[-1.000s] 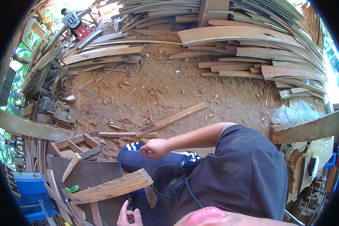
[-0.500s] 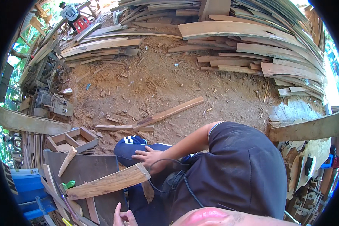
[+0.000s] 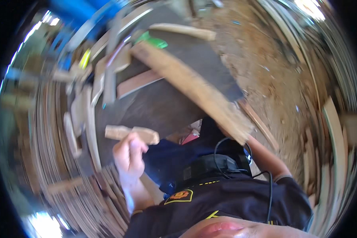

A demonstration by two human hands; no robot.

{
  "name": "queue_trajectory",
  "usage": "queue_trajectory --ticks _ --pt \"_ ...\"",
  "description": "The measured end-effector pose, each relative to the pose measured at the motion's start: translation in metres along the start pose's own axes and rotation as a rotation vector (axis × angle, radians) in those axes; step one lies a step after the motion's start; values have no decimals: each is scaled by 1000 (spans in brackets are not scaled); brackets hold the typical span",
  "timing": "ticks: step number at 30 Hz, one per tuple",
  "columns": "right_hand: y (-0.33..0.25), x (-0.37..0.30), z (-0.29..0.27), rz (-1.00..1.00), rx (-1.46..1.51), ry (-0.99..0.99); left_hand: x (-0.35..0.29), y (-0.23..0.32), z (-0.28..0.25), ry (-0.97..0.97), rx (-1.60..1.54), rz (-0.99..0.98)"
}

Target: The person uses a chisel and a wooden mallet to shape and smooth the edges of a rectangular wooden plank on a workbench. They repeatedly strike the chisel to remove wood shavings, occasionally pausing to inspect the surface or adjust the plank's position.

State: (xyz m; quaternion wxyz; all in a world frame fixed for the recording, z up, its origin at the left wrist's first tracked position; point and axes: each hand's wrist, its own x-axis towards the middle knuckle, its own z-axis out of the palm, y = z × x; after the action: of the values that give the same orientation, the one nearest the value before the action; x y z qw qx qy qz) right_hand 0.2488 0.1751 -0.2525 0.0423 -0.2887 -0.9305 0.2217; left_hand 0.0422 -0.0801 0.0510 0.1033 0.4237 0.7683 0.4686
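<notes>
My left hand [image 3: 130, 155] is closed at the near left edge of a dark bench top [image 3: 146, 109]. It seems to grip a short pale piece of wood [image 3: 146, 135], which sticks out on both sides of the fingers; motion blur softens this. A long curved board [image 3: 190, 85] lies slantwise across the bench, its broad end reaching over my lap. My right forearm [image 3: 263, 156] runs up to that end, where the board hides most of my right hand. By the board's far end is a green object [image 3: 152, 40], too blurred to name.
A tapered wooden stick [image 3: 182, 29] and a reddish strip [image 3: 139, 83] lie on the bench. Several shaped pieces cluster along its left side, near a yellow object [image 3: 84, 59]. Stacked planks [image 3: 333, 135] line the right. A cable [image 3: 270, 190] hangs over my shirt.
My head view has swung toward the bench, blurring the picture. My left hand, earlier with fingers apart, is now closed at a short wood piece. My right hand, earlier visible on my leg, is mostly hidden.
</notes>
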Motion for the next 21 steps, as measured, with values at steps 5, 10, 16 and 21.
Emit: queue_trajectory --ticks 5,10,16,21 --pt "52 12 7 0 314 122 -17 -14 -4 130 136 7" --pt "33 25 -125 348 1059 245 -31 -44 -26 115 480 155" --pt "-48 -5 -245 217 936 3 -29 -66 -38 31 720 -7" --pt "-134 -10 -249 17 322 108 -15 -75 -31 79 798 -49"
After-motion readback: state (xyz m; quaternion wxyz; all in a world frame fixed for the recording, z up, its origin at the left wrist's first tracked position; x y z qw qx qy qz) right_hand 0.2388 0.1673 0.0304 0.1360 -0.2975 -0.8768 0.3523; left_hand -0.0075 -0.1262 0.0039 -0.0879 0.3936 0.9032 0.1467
